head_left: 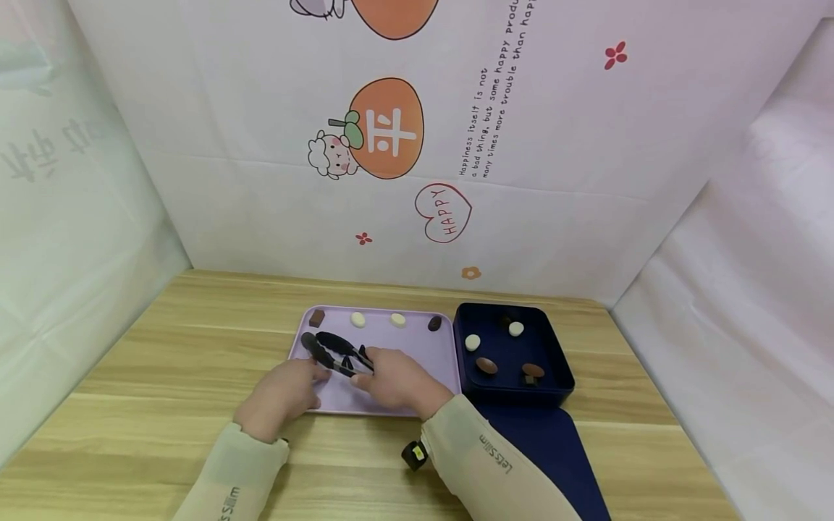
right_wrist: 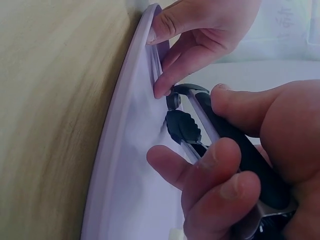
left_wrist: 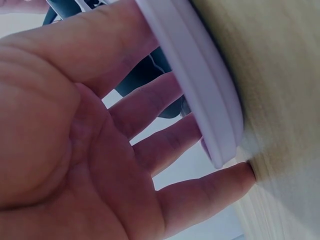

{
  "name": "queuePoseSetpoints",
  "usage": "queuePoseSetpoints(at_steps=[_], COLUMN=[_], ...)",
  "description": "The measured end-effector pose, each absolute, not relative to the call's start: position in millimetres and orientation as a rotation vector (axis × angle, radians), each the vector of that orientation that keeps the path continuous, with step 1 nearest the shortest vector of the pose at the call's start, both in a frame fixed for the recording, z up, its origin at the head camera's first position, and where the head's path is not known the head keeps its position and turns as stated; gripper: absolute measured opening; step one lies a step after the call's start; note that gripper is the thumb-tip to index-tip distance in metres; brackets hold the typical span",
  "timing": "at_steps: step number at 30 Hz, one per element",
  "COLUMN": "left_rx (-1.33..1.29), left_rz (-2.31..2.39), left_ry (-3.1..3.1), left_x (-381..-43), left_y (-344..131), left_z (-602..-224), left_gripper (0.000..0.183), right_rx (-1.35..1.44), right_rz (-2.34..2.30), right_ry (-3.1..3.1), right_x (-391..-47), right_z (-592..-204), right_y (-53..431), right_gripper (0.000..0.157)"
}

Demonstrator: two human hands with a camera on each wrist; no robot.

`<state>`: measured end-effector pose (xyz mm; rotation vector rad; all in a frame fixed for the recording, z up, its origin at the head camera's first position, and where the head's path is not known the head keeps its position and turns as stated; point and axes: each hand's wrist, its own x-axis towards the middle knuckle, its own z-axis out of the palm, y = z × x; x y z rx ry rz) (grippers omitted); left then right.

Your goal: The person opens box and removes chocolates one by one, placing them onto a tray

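A lilac tray lies on the table. My left hand rests at its near left corner, fingers fairly straight across the rim; in the left wrist view the little finger touches the wood. My right hand grips black-and-steel tongs, whose spread tips lie over the tray's left part, near my left fingertips. In the right wrist view, a small dark round piece shows by the tongs' tips; I cannot tell whether it is held. Along the tray's far side lie a brown square chocolate, white oval pieces and a dark oval chocolate.
A deep navy box stands against the tray's right side, holding white pieces, brown oval chocolates and darker bits. A flat navy panel lies in front of it, partly under my right sleeve. Printed cloth walls surround the table.
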<state>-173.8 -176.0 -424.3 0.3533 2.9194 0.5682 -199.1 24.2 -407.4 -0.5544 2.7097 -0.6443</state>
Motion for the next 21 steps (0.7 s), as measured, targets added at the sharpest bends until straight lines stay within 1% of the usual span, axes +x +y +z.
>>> queuePoseSetpoints(at_steps=[10,16,20,21], left_rx=[0.354,0.372,0.384,0.39], left_rz=[0.54,0.507,0.493,0.487], left_ry=[2.923,2.928,2.946,2.951], left_x=[-172.5,-173.3,-171.4,-171.0], left_y=[-172.5,-171.5,-173.7,-174.4], left_z=[-422.0,-423.2,-425.4,-425.9], left_gripper=[0.047,0.046,0.045,0.044], right_rx=[-0.507,-0.486,-0.532,-0.541], right_rz=[-0.64,-0.663,-0.692,-0.687], right_ry=[2.746,2.76,2.783,2.793], right_x=[-196.2,-193.1,-189.7,-188.6], right_z=[-400.6,-386.8,-371.6,-366.2], right_y=[31.9,50.3,79.2,88.5], right_gripper=[0.069,0.069,0.056,0.055])
